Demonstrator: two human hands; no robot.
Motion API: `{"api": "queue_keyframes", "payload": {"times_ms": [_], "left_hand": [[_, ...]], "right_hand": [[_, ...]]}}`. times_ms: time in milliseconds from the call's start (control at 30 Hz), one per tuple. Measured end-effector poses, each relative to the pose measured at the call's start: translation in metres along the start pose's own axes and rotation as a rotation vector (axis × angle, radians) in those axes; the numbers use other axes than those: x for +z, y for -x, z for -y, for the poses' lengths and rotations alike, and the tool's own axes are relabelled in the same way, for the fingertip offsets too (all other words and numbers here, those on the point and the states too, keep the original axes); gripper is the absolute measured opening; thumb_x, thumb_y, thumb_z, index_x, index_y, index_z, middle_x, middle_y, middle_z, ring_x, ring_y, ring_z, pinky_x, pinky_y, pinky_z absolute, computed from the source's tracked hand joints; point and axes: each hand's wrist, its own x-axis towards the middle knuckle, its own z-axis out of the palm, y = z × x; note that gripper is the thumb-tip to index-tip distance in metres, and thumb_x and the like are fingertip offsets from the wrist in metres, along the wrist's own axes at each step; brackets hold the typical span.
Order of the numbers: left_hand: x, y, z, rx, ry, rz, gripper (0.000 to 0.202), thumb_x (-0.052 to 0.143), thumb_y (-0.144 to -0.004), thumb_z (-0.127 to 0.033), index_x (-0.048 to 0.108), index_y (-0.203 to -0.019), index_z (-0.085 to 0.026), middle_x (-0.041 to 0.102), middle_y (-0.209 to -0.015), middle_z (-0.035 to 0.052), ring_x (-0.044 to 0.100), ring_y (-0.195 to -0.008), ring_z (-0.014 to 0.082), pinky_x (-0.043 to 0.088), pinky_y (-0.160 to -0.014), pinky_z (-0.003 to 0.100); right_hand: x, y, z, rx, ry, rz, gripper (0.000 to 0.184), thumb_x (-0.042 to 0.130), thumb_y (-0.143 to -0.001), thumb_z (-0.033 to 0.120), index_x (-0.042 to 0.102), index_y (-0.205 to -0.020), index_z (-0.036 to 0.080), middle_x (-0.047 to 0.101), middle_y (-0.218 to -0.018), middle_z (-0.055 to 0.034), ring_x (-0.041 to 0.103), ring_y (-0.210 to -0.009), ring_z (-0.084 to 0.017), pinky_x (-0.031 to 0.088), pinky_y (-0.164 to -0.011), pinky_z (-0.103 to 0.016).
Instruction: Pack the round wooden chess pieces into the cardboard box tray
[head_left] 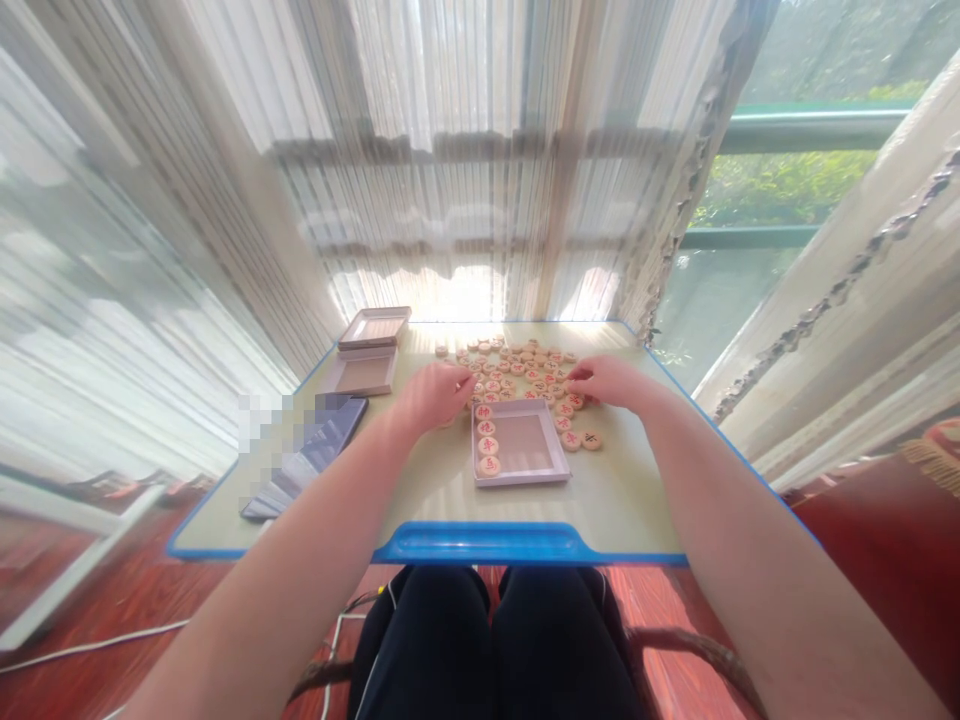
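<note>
Many round wooden Chinese chess pieces (517,369) with red or black characters lie in a loose pile at the far middle of the table. My left hand (444,393) is at the pile's left edge, its fingers curled and closed; what they hold, if anything, is hidden. At the right edge my right hand (609,382) has thumb and fingers pinched together on a piece among the others. Between my forearms sits a shallow open box (523,483). Along its left wall, several red-marked pieces (487,445) stand in a column, characters facing up; the rest of its floor shows bare.
Two shallow box parts (364,372) lie at the table's back left. A dark folded item (319,450), partly pixelated, is near my left forearm. The small table (420,490) has a blue rim with a tray groove. Sheer curtains (465,180) hang behind it.
</note>
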Motion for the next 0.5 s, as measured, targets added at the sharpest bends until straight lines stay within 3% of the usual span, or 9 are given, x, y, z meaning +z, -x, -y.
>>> {"api": "queue_keyframes", "payload": {"times_ms": [133, 300, 400, 500], "left_hand": [[-0.002, 0.000, 0.001, -0.008, -0.017, -0.005, 0.035, 0.038, -0.085, -0.032, 0.053, -0.056, -0.018, 0.057, -0.060, 0.0041, 0.049, -0.056, 0.0141, 0.028, -0.053, 0.028], [-0.001, -0.001, 0.004, -0.023, -0.038, -0.007, 0.035, 0.038, -0.086, -0.032, 0.057, -0.060, -0.018, 0.059, -0.062, 0.0050, 0.051, -0.059, 0.0159, 0.033, -0.056, 0.029], [0.002, -0.002, 0.008, 0.002, -0.030, -0.029, 0.031, 0.041, -0.085, -0.030, 0.064, -0.069, -0.018, 0.064, -0.072, 0.0083, 0.057, -0.074, 0.0202, 0.042, -0.069, 0.031], [0.005, -0.004, 0.014, 0.036, -0.030, -0.094, 0.027, 0.044, -0.083, -0.028, 0.068, -0.088, -0.017, 0.066, -0.093, 0.0107, 0.056, -0.095, 0.0243, 0.042, -0.090, 0.038]], "right_hand": [[0.002, -0.001, -0.003, 0.049, 0.011, 0.018, 0.030, 0.058, -0.077, 0.040, 0.069, -0.090, 0.017, 0.070, -0.078, -0.0043, 0.059, -0.060, -0.014, 0.042, -0.052, -0.024], [0.003, -0.001, -0.002, 0.002, 0.065, 0.011, 0.028, 0.058, -0.076, 0.041, 0.068, -0.086, 0.018, 0.070, -0.081, -0.0041, 0.061, -0.073, -0.017, 0.042, -0.058, -0.025], [0.003, -0.001, 0.001, -0.003, 0.074, -0.050, 0.026, 0.060, -0.074, 0.038, 0.065, -0.089, 0.017, 0.069, -0.088, -0.0046, 0.061, -0.077, -0.017, 0.043, -0.060, -0.024], [0.003, 0.001, 0.005, -0.042, 0.095, -0.098, 0.026, 0.061, -0.071, 0.027, 0.065, -0.094, 0.016, 0.069, -0.089, -0.0046, 0.061, -0.078, -0.017, 0.043, -0.061, -0.023]]}}
